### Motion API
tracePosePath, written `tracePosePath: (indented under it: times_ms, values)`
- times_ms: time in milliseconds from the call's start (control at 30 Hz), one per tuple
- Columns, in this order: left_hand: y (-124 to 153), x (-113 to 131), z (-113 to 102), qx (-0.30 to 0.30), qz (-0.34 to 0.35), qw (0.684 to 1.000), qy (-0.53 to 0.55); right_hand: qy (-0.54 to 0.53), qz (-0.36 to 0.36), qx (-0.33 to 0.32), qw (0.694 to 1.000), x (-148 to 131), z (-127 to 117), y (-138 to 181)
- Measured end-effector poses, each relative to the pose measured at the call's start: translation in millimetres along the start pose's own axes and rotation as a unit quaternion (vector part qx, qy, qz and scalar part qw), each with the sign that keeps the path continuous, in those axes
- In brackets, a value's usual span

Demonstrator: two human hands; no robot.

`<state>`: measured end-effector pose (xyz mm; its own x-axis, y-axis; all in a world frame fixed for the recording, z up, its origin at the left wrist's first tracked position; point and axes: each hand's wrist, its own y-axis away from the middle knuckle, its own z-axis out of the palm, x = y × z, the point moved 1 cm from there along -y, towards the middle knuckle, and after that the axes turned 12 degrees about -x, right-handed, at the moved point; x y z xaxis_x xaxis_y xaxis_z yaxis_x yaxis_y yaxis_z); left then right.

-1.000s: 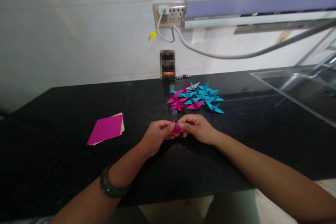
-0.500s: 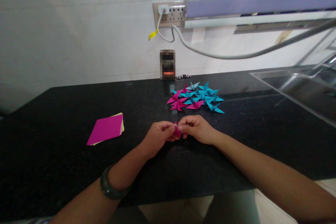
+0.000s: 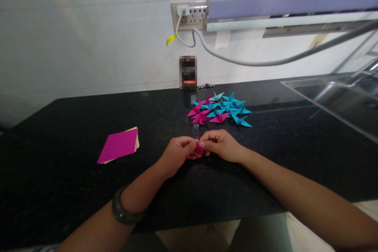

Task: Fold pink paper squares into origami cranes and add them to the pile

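Hands (image 3: 176, 153) pinching pink paper (image 3: 199, 149), shape unclear

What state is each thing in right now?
Held pink paper: folded small, partly hidden
Left hand: pinching that paper
Right hand: fingers closed at that paper
Paper cranes: folded, wings spread
Paper stack: flat, slightly askew
Plug: inserted in socket panel
Bracelet: worn
Pixelated object: upright by wall
Blind: hanging down
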<state>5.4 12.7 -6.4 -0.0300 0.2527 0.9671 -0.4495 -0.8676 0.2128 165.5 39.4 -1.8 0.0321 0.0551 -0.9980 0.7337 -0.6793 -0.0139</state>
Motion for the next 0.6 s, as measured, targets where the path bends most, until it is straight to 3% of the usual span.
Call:
tracePosePath:
  times_ms: [133, 267, 433, 600]
  values:
    - [0, 1, 2, 0.024, -0.006, 1.0, -0.006, 0.13, -0.043, 0.041, 0.99, 0, 0, 2]
    - [0, 1, 4, 0.036, -0.02, 0.999, -0.013, 0.299, -0.124, 0.082, 0.943, -4, 0, 5]
    - [-1, 0, 4, 0.029, -0.026, 0.999, -0.019, 0.398, -0.191, 0.029, 0.897, -7, 1, 7]
    - [0, -1, 2, 0.015, -0.023, 1.0, -0.01, 0.421, -0.204, 0.002, 0.884, -10, -1, 8]
